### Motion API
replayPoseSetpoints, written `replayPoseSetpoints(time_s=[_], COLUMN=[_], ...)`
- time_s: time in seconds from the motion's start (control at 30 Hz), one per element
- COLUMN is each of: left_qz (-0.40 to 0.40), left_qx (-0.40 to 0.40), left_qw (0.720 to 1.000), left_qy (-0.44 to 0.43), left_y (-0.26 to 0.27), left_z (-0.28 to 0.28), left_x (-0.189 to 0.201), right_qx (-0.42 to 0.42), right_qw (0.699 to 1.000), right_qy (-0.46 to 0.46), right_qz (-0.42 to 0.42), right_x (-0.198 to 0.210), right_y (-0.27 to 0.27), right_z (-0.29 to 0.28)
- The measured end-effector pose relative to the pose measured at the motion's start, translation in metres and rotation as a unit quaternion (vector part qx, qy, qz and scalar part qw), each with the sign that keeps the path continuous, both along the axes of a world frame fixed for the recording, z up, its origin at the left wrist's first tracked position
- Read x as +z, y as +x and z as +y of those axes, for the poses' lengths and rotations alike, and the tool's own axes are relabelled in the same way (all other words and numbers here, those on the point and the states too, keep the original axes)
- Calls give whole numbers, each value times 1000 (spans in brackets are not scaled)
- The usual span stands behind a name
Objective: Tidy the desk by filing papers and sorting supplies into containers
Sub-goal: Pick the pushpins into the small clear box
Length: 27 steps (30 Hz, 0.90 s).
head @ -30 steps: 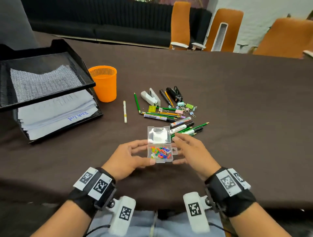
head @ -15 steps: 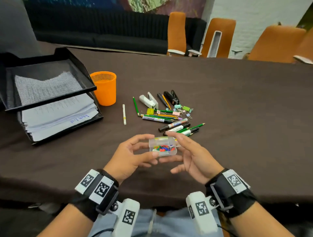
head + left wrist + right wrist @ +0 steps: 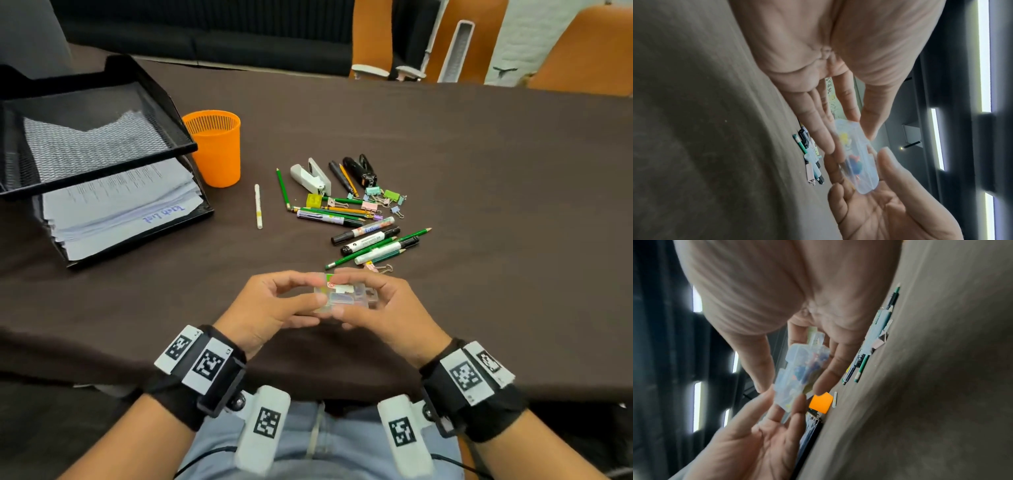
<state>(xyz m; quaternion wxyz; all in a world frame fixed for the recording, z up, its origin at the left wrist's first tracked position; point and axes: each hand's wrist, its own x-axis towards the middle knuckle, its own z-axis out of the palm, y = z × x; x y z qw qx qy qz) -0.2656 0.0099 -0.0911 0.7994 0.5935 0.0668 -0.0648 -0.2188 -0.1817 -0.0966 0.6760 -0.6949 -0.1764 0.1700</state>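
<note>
I hold a small clear plastic box (image 3: 346, 297) of coloured push pins just above the brown table, lid closed and a label facing up. My left hand (image 3: 317, 291) pinches its left end between thumb and fingers. On the right end my right hand (image 3: 363, 294) grips it, fingers over the far side and thumb on the near side. The left wrist view shows the box (image 3: 857, 160) between my left hand (image 3: 846, 138) and the right palm. In the right wrist view the box (image 3: 799, 374) sits in my right hand (image 3: 791, 384).
An orange mesh cup (image 3: 214, 147) stands beside a black two-tier mesh tray (image 3: 113, 168) holding stacked papers (image 3: 120, 209). Beyond my hands lie markers and pencils (image 3: 370, 236), a white stapler (image 3: 311, 174), binder clips (image 3: 383, 198) and a white pen (image 3: 258, 205). Orange chairs (image 3: 373, 34) line the far edge.
The box lay open on the table a second ago. Its lid has been closed and both hands have lifted and turned it.
</note>
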Motion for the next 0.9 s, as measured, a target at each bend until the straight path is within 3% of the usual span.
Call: replayPoseSetpoints(time_s=[0.1,0.3,0.73,0.83,0.9], left_qz=[2,1,-8,-21,-47], left_qx=[9,-4,-41,-40,-49], left_qw=[1000,1000,999,999,994], left_qy=[-9,-23,-11,18,83], left_y=[1,0,-2,-1,-1], left_z=[0,0,-1,0,2], left_x=[0,4,7,2,-1], right_qx=[10,26,27,19,21], right_qw=[996,992,994,994,992], right_qy=[-41,-50,-26,-39,-68], right_qz=[-81,-110,-106,-96,-100], right_x=[-2,10,17,11,4], right_y=[1,2,0,0,-1], right_z=[-2,-8,-10,-9,-6])
